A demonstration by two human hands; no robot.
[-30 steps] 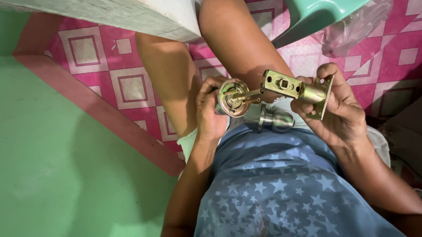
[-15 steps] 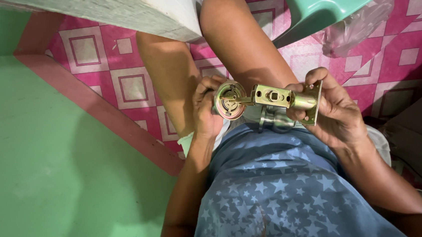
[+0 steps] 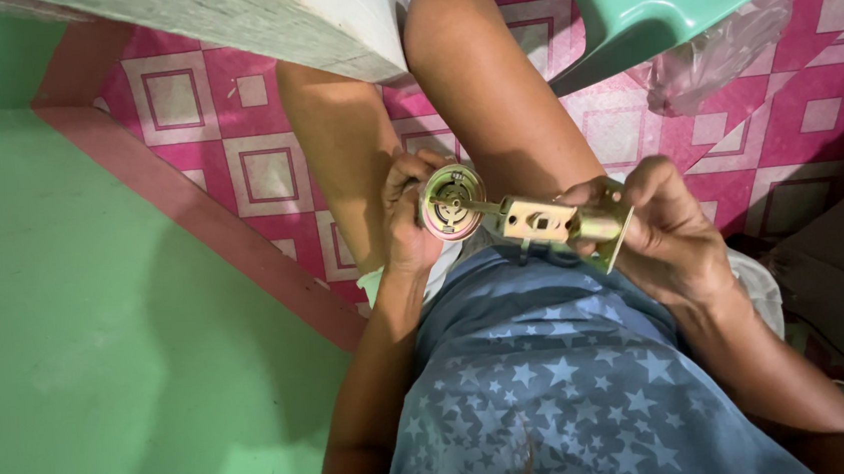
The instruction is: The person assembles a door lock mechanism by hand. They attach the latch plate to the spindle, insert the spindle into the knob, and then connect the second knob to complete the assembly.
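I sit with my knees up and hold door-lock parts over my lap. My left hand [image 3: 403, 218] grips a round brass knob rosette [image 3: 451, 203], its inner face with a spindle turned toward me. My right hand [image 3: 664, 230] grips a brass latch bolt [image 3: 551, 223] by its faceplate end. The latch's flat tail end meets the spindle of the rosette, so the two parts touch in the middle. Below the latch, a metal part lies on my lap, mostly hidden by the latch.
A white door edge [image 3: 254, 19] stands at the top left. A teal plastic stool [image 3: 655, 3] and a clear plastic bag [image 3: 719, 58] lie at the top right on pink patterned tiles [image 3: 266, 169]. A green floor [image 3: 99, 343] fills the left.
My right hand has lowered and levelled the latch bolt, bringing its tail end against the spindle of the rosette. My left hand stayed nearly still.
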